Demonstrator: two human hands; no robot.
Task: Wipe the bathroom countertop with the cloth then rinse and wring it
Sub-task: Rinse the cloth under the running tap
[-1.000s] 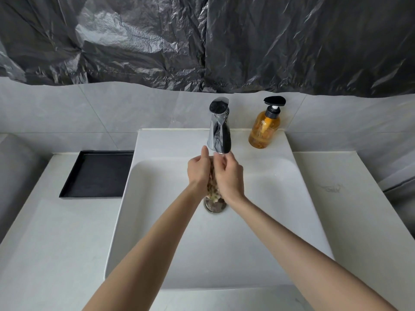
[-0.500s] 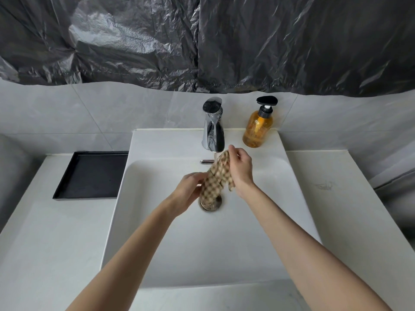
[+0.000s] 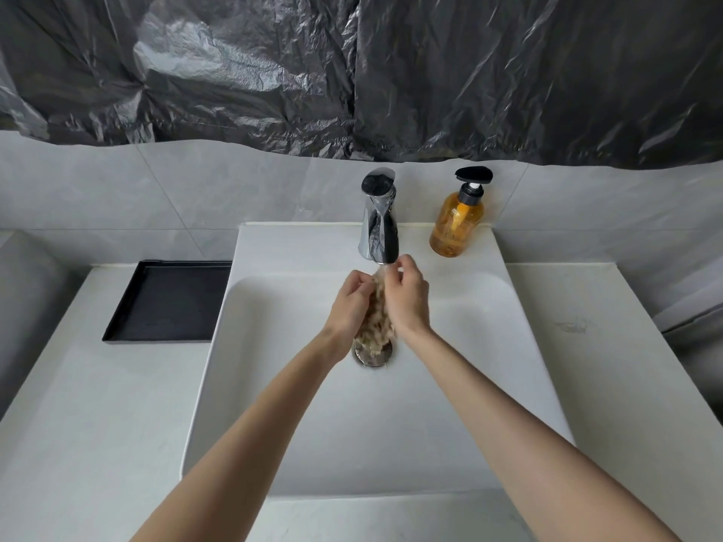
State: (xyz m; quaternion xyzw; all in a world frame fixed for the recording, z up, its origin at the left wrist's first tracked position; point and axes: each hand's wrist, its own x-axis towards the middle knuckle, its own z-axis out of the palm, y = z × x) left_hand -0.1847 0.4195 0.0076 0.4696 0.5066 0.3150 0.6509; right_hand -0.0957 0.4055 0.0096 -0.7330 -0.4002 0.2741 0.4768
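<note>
Both hands have come back together: left hand (image 3: 350, 303) and right hand (image 3: 407, 299) clasp the bunched cloth (image 3: 377, 318) between them, just under the tap (image 3: 378, 221), above the drain (image 3: 371, 356). Rinsing probably goes best by kneading it under the spout and opening its folds.

The only view comes from a wide-angle camera on the person's head, facing forward and steeply down over the white sink (image 3: 371, 444), with the faucet (image 3: 378, 221) just above frame centre. It sits close: both forearms enter from the bottom edge and reach the left hand (image 3: 350, 303) and right hand (image 3: 407, 299), which meet around the cloth (image 3: 377, 322) under the spout. The wide lens also takes in the countertop (image 3: 98, 424) on both sides, the black tray (image 3: 168, 303) at left, the soap bottle (image 3: 455, 224) at right, and black plastic sheeting (image 3: 469, 72) across the top.
</note>
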